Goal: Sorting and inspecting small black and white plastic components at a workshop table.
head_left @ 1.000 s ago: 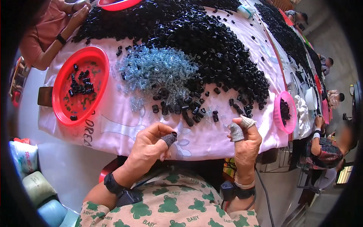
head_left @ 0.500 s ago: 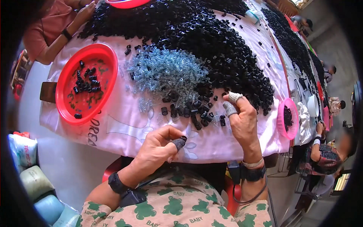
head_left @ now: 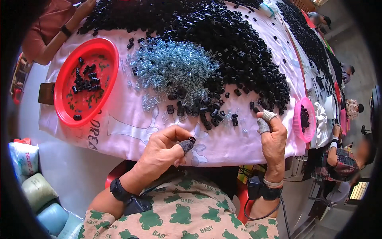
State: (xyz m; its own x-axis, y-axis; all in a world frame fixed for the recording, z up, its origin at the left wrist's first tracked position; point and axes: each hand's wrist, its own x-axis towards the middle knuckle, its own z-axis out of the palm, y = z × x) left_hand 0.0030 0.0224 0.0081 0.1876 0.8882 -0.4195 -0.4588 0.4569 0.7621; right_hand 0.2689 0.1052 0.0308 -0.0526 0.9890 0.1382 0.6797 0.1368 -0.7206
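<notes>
My left hand is closed in a pinch, a dark cover on its thumb. A small black cylindrical part shows at its fingertips, mostly hidden. My right hand wears pale finger covers; its index finger and thumb are slightly apart. The index fingertip reaches a loose black plastic piece at the near edge of a large heap of black plastic pieces. Between the hands and that heap lies a pile of small clear-blue springs, with several black pieces along its near side.
A red basin holding several black parts stands at left. A pink basket sits near the right edge of the cloth-covered table. Another person's arm is at upper left; more people sit along the right. Filled sacks lie at lower left.
My right hand has moved right, to a loose black piece. The left hand keeps its pinch in nearly the same place. The view has shifted slightly.
</notes>
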